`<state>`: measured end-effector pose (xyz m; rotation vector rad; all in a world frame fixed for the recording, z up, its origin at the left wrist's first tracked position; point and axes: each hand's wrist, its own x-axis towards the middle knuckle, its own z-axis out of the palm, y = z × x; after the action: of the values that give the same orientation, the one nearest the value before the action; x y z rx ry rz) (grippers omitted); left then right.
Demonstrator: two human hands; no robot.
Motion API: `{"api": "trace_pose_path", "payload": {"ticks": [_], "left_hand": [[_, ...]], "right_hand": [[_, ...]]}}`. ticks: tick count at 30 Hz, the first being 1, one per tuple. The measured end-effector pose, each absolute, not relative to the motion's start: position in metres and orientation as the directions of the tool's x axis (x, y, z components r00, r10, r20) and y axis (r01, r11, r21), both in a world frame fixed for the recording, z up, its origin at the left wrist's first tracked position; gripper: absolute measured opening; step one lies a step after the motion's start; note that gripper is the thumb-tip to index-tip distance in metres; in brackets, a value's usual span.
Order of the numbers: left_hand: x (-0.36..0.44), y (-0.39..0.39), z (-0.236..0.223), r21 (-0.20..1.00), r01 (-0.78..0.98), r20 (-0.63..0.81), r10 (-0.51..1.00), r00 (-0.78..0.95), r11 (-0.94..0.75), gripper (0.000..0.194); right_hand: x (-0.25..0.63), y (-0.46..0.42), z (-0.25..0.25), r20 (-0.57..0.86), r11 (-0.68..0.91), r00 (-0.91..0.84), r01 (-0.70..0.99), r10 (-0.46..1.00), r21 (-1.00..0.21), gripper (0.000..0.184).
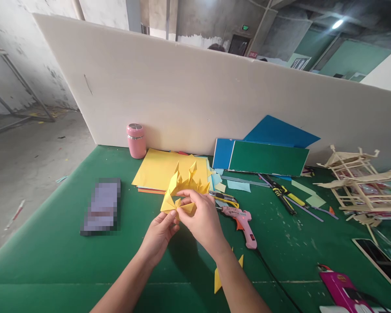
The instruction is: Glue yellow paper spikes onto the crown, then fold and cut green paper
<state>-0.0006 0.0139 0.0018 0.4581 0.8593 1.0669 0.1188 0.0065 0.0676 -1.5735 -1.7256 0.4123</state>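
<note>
Between my two hands is a yellow folded-paper piece (170, 191), curved like a crown with several upright points. My left hand (161, 234) pinches its lower front edge between thumb and fingers. My right hand (200, 217) grips the front right part, its fingers reaching over and inside the curve; part of the piece is hidden behind this hand. Just right of my right hand lies a pink glue gun (246, 224) with an orange trigger. Loose yellow folded paper (217, 280) lies on the table, partly covered by my right forearm.
On the green table (133, 269) lie a yellow paper stack (153, 169), a dark blurred-out phone (101, 206), pliers (285, 200), and a magenta box (339, 284). A pink flask (137, 141) and blue and green boards (269, 158) stand by the white partition (182, 95). Wooden stick models (365, 174) stand right.
</note>
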Motion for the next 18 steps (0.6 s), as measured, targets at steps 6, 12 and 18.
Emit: {"api": "trace_pose_path", "payload": {"ticks": [6,12,18], "left_hand": [[-0.0002,0.014,0.0032,0.707,-0.565,-0.386,0.901,0.196,0.426,0.035],[-0.0007,0.0133,0.0041,0.723,-0.552,-0.386,0.906,0.175,0.415,0.034],[-0.0004,0.0124,0.0034,0.761,-0.528,-0.364,0.922,0.132,0.376,0.033]], "right_hand": [[0.1183,0.006,0.0656,0.344,0.227,0.023,0.71,0.939,-0.666,0.027],[0.1172,0.0055,0.0667,0.351,0.243,0.004,0.715,0.936,-0.655,0.028],[0.1162,0.0044,0.0681,0.358,0.258,-0.018,0.725,0.934,-0.638,0.028]]}}
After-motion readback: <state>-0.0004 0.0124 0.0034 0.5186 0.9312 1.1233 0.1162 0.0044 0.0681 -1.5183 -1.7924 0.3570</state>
